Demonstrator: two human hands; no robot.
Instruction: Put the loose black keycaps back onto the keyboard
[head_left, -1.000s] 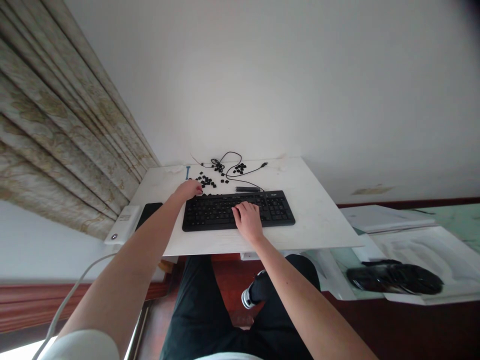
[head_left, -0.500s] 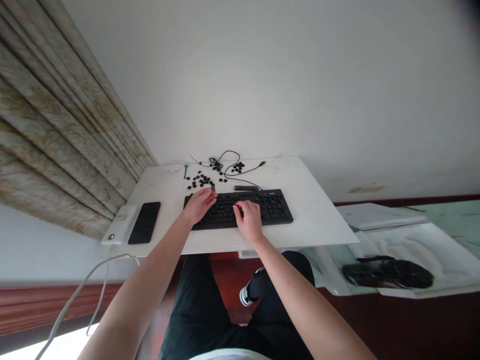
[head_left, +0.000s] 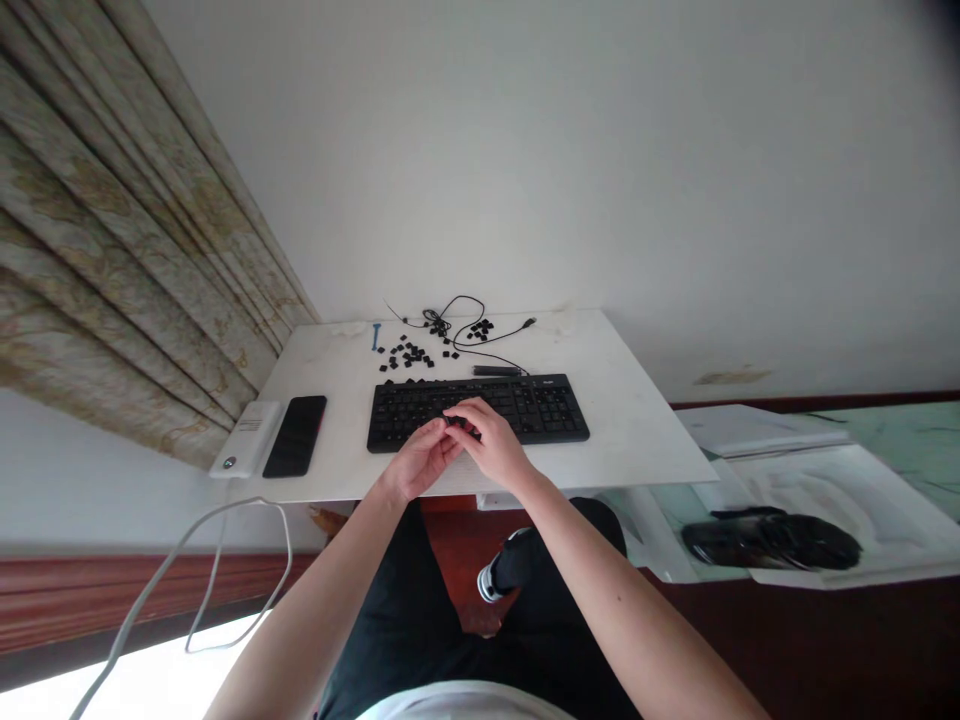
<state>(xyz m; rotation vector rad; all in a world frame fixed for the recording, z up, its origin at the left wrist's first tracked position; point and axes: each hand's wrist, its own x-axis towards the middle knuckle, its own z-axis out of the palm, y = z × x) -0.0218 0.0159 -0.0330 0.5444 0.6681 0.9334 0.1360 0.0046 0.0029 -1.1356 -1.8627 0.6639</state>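
A black keyboard lies on the white table. Over its front edge my two hands meet, fingertips together. My left hand is turned palm up, its fingers pinched on something small and dark that I cannot make out. My right hand reaches in from the right, thumb and fingers closed at the same spot. Behind the keyboard lie several loose black keycaps, with another group further right beside the coiled cable.
A black phone and a white box lie at the table's left. A blue tool and a black cable are at the back. White packaging with a dark object stands low on the right.
My left hand has come back from the loose keycaps, toward the front right, and turned palm up. My right hand has shifted slightly left, and the fingertips now meet.
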